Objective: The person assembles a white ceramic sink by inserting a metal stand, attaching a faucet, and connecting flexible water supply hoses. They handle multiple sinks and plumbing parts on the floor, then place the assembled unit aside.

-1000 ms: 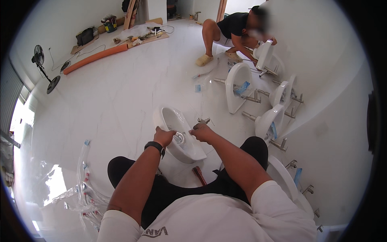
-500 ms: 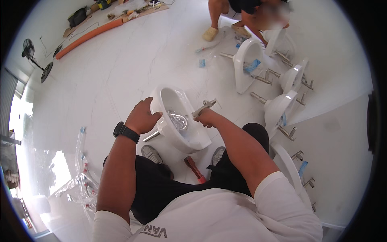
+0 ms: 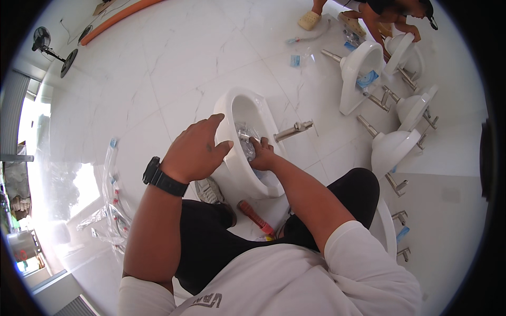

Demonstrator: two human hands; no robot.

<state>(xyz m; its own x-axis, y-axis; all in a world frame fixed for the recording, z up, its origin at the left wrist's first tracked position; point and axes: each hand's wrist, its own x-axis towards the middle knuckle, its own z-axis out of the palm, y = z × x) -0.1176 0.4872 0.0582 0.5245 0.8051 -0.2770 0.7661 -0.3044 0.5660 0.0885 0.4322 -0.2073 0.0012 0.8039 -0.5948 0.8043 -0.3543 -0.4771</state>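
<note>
White washbasin (image 3: 240,171), front and centre on the pale tiled floor, between the hands, its bowl facing up into view! And look at its 2 o'clock: a metal tap (image 3: 295,130) juts from the flat ledge, standing with no hand on it, so that part looks seated, though how tightly I can't tell. Inside the bowl sits a clear plastic packet (image 3: 245,149), not yet out; how much else is left, the view doesn't show.

Now the hands, and they're apart! The left hand (image 3: 197,147) sits at 9 o'clock, palm down, fingers stretched toward 1, thumb split away, hovering over or resting on the rim; contact is hard to call. A black watch (image 3: 163,179) rides that wrist. The right hand (image 3: 262,154) dips into the bowl, forearm slanting in from 5 o'clock, wrist bent over the near edge, fingers at the packet; whether they're clamped on it, I can't tell.

Down at 6 o'clock, a red tool (image 3: 254,217) lies between the feet. Up at 1, a co-worker (image 3: 379,23) crouches beside more basins (image 3: 390,152).
</note>
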